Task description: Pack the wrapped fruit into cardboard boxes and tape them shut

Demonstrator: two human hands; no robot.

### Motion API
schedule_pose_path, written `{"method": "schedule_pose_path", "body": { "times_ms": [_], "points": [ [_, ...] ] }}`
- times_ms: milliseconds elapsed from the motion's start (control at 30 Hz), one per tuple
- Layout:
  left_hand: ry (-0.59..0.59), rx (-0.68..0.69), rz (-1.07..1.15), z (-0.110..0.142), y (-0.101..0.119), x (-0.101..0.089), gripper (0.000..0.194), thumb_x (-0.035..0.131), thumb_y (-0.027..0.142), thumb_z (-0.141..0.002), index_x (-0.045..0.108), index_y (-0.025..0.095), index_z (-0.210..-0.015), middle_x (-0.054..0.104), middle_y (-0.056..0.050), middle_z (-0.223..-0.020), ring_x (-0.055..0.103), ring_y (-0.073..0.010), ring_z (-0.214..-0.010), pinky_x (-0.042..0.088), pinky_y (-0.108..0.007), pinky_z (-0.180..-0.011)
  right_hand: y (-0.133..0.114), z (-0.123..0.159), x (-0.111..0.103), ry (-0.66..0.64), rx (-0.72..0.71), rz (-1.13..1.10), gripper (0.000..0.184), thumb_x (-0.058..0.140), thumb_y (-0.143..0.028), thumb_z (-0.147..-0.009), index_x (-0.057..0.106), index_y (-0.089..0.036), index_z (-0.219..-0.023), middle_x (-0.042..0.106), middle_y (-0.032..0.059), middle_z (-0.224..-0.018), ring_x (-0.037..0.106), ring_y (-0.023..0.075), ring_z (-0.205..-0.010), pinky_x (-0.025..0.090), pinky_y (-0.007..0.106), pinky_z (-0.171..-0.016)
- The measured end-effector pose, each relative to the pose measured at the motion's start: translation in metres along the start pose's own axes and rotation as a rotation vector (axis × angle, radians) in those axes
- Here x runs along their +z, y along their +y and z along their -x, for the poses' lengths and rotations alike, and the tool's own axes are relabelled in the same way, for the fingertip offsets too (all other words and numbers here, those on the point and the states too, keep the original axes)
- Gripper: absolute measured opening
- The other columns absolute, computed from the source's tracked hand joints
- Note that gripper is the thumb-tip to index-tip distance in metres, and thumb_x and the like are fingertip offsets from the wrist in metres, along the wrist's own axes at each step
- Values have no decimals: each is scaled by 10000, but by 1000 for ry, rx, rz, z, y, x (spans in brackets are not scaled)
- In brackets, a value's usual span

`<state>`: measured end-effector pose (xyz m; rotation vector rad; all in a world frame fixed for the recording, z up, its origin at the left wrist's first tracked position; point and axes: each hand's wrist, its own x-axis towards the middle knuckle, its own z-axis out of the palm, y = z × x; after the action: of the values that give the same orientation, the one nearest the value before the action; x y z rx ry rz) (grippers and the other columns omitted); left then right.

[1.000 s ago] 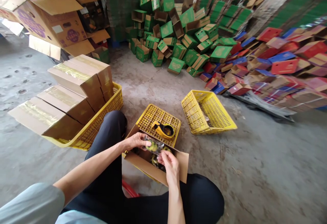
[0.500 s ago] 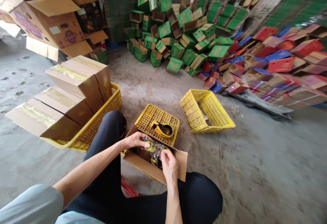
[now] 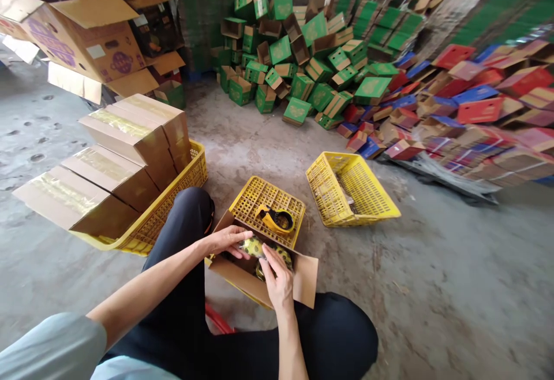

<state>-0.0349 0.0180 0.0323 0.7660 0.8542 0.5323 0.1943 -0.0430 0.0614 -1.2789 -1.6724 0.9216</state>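
Observation:
A yellow-green packet with dark spots (image 3: 253,246), wrapped in shiny clear film, is held between my two hands over an open cardboard box (image 3: 305,280). My left hand (image 3: 228,241) closes round its left end, thumb on top. At the right end, the fingers of my right hand (image 3: 277,280) pinch the wrap. More spotted yellow-green packets (image 3: 283,255) lie inside the box, partly covered by my right hand. Just beyond the box, a yellow tape dispenser (image 3: 277,219) rests on an upturned yellow crate (image 3: 246,198).
To the left, taped cardboard boxes (image 3: 110,163) fill a yellow crate (image 3: 162,218). Another yellow crate (image 3: 352,189) stands tilted on the floor at the right. Heaped green cartons (image 3: 320,94) and red and blue cartons (image 3: 478,110) lie farther back. My bent legs flank the box.
The packet has turned, so its spotted side faces up instead of the crinkled clear film. My right hand has shifted slightly left and its fingers have straightened along the packet.

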Motion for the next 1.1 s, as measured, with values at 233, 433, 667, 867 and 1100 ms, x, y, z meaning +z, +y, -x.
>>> {"method": "schedule_pose_path", "body": {
  "times_ms": [233, 433, 667, 867, 1100],
  "points": [
    [17, 73, -16, 3, 0, -1, 911, 777, 787, -738, 627, 223, -1438, 639, -192, -1445, 673, -320, -1229, 603, -363, -884, 8, 4, -14, 138, 257, -16, 457, 657, -587, -924, 851, -216, -1108, 824, 128, -1113, 775, 340, -1057, 598, 433, -986],
    [-87, 207, -201, 4, 7, 2, 646, 871, 644, -728, 814, 142, -1130, 783, -93, -1019, 693, -220, -926, 510, -276, -823, 3, 2, -12, 216, 347, 53, 611, 635, -763, -844, 869, -211, -960, 836, 158, -994, 785, 357, -932, 607, 395, -845],
    [89, 261, -186, -3, 3, 2, 572, 822, 675, -758, 817, 110, -847, 710, -57, -750, 569, -133, -655, 438, -255, -668, 4, -1, -9, 213, 338, 144, 720, 538, -861, -841, 845, -209, -839, 817, 148, -818, 736, 312, -736, 551, 365, -706],
    [137, 209, -201, -2, 5, 2, 571, 816, 684, -755, 809, 123, -861, 697, -49, -751, 572, -129, -665, 453, -241, -652, 6, -2, -9, 196, 371, 156, 735, 520, -878, -845, 792, -205, -726, 772, 109, -684, 675, 271, -648, 512, 347, -656],
    [90, 114, -55, 0, 3, 0, 630, 864, 677, -709, 805, 160, -1066, 758, -111, -1113, 695, -230, -999, 565, -292, -829, 11, 2, -10, 203, 328, 34, 649, 626, -770, -860, 860, -185, -1018, 833, 155, -1037, 781, 345, -961, 596, 388, -876]
  ]
}}
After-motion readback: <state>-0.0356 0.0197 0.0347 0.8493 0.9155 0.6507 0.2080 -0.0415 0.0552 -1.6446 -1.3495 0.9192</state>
